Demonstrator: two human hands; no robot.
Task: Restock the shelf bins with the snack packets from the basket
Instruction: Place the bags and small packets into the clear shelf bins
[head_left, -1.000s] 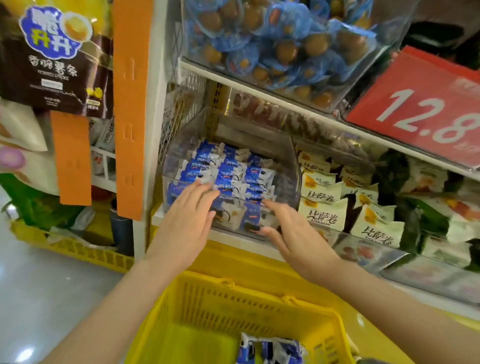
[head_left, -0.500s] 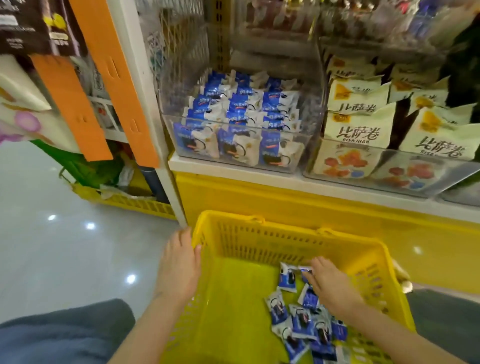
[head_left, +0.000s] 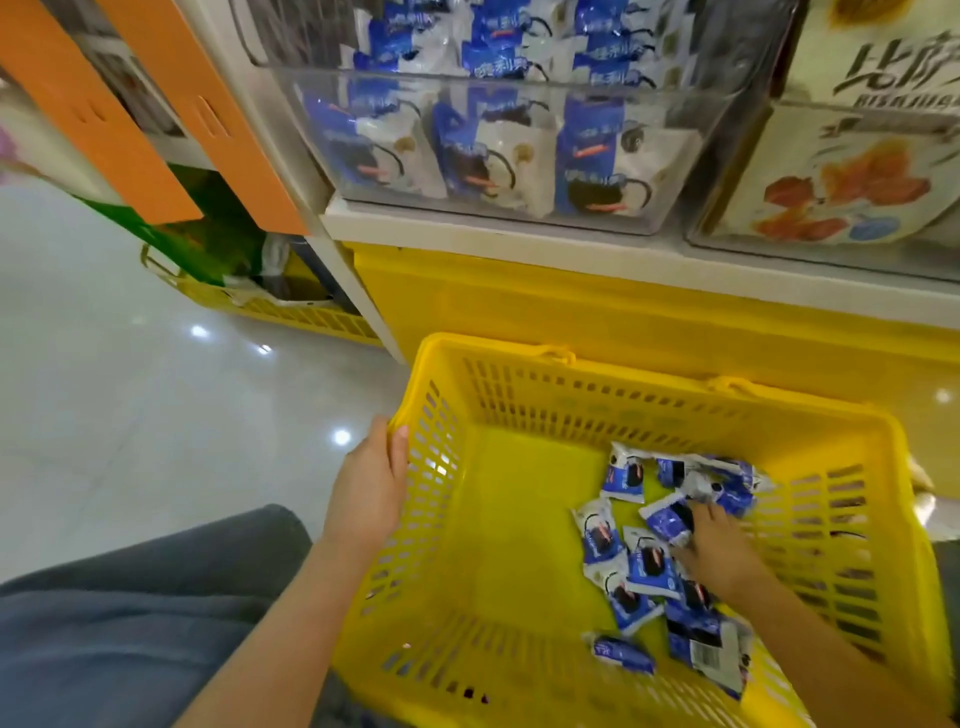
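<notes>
Orange strips (head_left: 228, 130), glossy floor (head_left: 130, 415); yellow floor crate (head_left: 311, 317)

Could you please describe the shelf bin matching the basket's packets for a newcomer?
Above the yellow basket runs a white shelf. The clear bin at its left end is the one: it holds blue-and-white packets, whereas its right-hand neighbour shows orange pictures.
</notes>
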